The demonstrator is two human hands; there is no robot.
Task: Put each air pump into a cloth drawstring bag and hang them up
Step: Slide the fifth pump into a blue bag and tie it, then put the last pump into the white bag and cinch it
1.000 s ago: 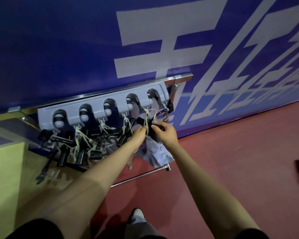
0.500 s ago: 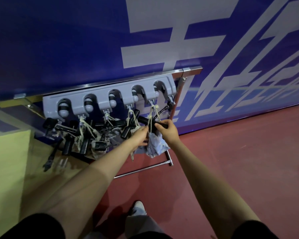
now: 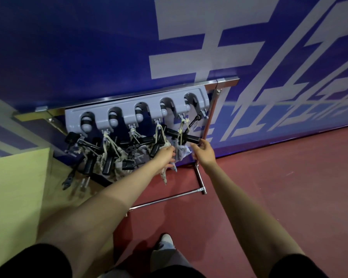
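1. A grey rack [image 3: 137, 109] with five arched slots is fixed under a chrome rail [image 3: 227, 81] on a blue wall [image 3: 88, 47] with large white lettering.
2. Cloth bags hang in a row by pale cords from the hooks along the rack's lower edge, each with a black pump handle sticking out.
3. The bag [image 3: 182, 154] at the rack's right end is light and patterned; its cord [image 3: 182, 125] runs up to the hook below the rightmost slot.
4. The pump [image 3: 183, 136] in that bag shows a black T-handle lying across the bag's mouth, and a thin black hose arcs up from it to the rack's right corner.
5. The left hand [image 3: 164, 155] reaches to the left side of this bag; its fingers are loosely bent and touch the cloth, but whether they pinch it cannot be told.
6. The right hand [image 3: 203, 153] is just below the right end of the T-handle, fingers spread and relaxed, holding nothing, and apart from the handle.
7. The other bags [image 3: 117, 157] crowd together toward the rack's left end, their handles overlapping.
8. A chrome frame [image 3: 199, 177] runs down from the rail's right end to the red floor [image 3: 269, 187].
9. A pale green cabinet [image 3: 14, 187] stands at the left.
10. A shoe [image 3: 165, 240] shows at the bottom edge.
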